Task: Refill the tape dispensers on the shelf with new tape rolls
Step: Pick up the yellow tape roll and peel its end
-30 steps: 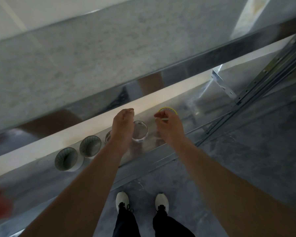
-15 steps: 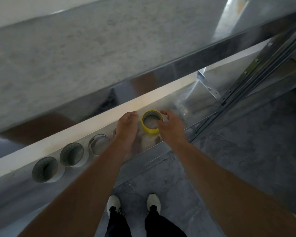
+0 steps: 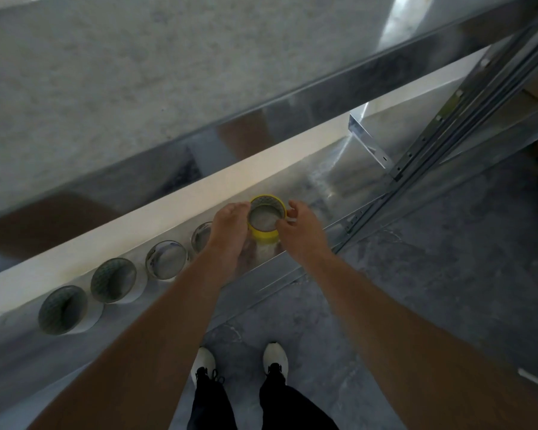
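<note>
A yellow tape roll (image 3: 264,235) lies flat on the metal shelf (image 3: 323,181), its hole facing up. It seems to sit on top of a clear roll, though I cannot tell for sure. My right hand (image 3: 302,228) pinches its right rim with thumb and fingers. My left hand (image 3: 230,226) is curled against its left rim. To the left runs a row of rolls: a clear one (image 3: 201,237) partly hidden behind my left hand, another clear one (image 3: 166,260), and two white ones (image 3: 114,280) (image 3: 62,310).
A higher shelf board (image 3: 168,72) overhangs at the top. A slotted metal upright (image 3: 441,131) rises at the right, with a bracket (image 3: 367,138) beside it. Below is grey concrete floor (image 3: 416,259) with my two white shoes (image 3: 239,361).
The yellow roll has come from my right fingertips at the back to lie between both hands, where a clear roll stood. My left hand has closed in on its rim.
</note>
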A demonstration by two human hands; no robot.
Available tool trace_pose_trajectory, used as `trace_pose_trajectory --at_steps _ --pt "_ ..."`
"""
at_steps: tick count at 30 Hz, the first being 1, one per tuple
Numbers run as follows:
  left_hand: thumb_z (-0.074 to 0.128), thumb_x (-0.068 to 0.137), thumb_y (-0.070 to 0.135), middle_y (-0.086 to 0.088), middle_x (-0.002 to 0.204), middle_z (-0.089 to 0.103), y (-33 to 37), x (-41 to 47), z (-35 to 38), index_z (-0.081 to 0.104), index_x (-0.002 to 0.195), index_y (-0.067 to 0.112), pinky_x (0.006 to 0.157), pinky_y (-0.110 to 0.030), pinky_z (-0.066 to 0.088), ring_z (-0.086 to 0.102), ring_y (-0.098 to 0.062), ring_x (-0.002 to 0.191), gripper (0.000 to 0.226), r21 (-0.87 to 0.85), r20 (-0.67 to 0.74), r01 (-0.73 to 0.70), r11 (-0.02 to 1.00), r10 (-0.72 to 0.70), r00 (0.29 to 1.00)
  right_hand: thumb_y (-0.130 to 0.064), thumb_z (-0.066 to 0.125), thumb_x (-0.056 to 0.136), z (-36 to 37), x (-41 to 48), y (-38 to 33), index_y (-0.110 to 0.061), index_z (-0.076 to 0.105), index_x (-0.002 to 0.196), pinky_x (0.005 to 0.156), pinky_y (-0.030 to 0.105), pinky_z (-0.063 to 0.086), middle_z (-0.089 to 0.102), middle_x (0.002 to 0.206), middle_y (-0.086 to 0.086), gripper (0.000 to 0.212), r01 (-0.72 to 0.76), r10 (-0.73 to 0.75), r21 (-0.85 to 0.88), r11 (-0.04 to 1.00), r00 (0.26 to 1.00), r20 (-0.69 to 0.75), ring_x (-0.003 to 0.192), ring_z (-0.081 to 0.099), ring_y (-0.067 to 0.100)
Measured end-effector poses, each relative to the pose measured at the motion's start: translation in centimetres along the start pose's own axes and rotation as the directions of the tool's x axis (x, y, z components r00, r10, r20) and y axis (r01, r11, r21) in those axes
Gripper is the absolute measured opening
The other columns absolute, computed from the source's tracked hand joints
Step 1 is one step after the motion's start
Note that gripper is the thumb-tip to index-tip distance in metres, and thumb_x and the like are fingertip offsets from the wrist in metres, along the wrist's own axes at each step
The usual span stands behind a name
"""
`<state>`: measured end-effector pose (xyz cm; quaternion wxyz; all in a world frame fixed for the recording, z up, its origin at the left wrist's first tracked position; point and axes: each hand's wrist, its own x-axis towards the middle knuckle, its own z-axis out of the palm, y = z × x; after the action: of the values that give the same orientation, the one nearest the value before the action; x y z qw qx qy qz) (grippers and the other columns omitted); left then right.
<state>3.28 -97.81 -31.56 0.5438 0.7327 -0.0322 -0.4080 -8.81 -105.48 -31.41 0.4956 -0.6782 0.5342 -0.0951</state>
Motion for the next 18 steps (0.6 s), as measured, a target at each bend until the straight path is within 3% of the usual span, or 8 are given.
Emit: trace_pose_trajectory --at_steps 3,7,12,15,17,18 --pt "0.064 0.076 0.045 -0.013 0.094 0.074 0.6 -0.7 -0.1 0.079 0.072 0.027 0.100 -0.056 0.057 0.073 -0.043 0.108 0.024 -0.022 -0.008 -0.015 1.000 0.015 1.000 -0.022 0.065 0.093 -0.1 -0.1 -0.5 -0.009 0.052 0.146 0.099 0.047 0.055 0.067 0.127 0.008 0.056 0.010 -0.010 0.019 1.000 1.000 -0.023 0.110 0.067 0.025" --pt "0.064 0.077 0.038 -0.011 0.088 0.069 2.3 -2.4 -0.7 0.071 0.073 0.018 0.086 -0.044 0.053 0.067 -0.029 0.089 0.022 -0.079 -0.028 -0.021 0.997 0.018 0.999 -0.036 0.057 0.078 -0.1 -0.1 -1.1 -0.014 0.068 0.129 0.093 0.047 0.057 0.073 0.114 0.006 0.057 0.075 -0.076 -0.011 0.997 0.994 -0.081 0.103 0.070 0.025" --pt "0.064 0.102 0.020 -0.017 0.091 0.066 3.3 -3.9 -1.5 0.069 0.080 0.011 0.081 -0.040 0.053 0.065 -0.028 0.089 0.024 -0.107 -0.060 -0.038 0.993 0.032 0.998 -0.021 0.065 0.090 -0.9 -1.5 -3.3 -0.020 0.069 0.126 0.090 0.039 0.058 0.071 0.116 0.002 0.036 0.119 -0.120 -0.025 0.993 0.990 -0.077 0.100 0.069 0.020" --pt "0.061 0.104 0.016 -0.019 0.093 0.065 3.6 -5.1 -2.5 0.070 0.087 0.004 0.075 -0.033 0.056 0.064 -0.027 0.090 0.023 -0.124 -0.091 -0.043 0.991 0.032 0.995 -0.020 0.067 0.090 -1.2 -2.4 -4.1 -0.021 0.068 0.123 0.080 0.027 0.051 0.070 0.115 -0.001 0.033 0.179 -0.181 -0.032 0.983 0.979 -0.094 0.098 0.068 0.017" --pt "0.060 0.104 0.014 -0.019 0.095 0.065 3.6 -6.0 -3.5 0.071 0.096 0.002 0.071 -0.028 0.058 0.064 -0.026 0.091 0.018 -0.119 -0.091 -0.068 0.991 0.057 0.994 -0.021 0.068 0.088 -0.9 -3.2 -4.6 -0.022 0.068 0.121 0.079 0.027 0.052 0.069 0.115 0.000 0.033 0.221 -0.223 -0.029 0.975 0.969 -0.110 0.099 0.068 0.018" --pt "0.060 0.104 0.014 -0.020 0.097 0.067 3.5 -6.5 -4.0 0.071 0.097 0.002 0.076 -0.032 0.061 0.065 -0.027 0.093 0.017 -0.108 -0.085 -0.085 0.991 0.076 0.994 -0.023 0.068 0.087 -0.7 -3.7 -4.9 -0.023 0.067 0.120 0.082 0.029 0.054 0.068 0.116 0.001 0.033 0.239 -0.242 -0.033 0.970 0.963 -0.116 0.101 0.067 0.019"
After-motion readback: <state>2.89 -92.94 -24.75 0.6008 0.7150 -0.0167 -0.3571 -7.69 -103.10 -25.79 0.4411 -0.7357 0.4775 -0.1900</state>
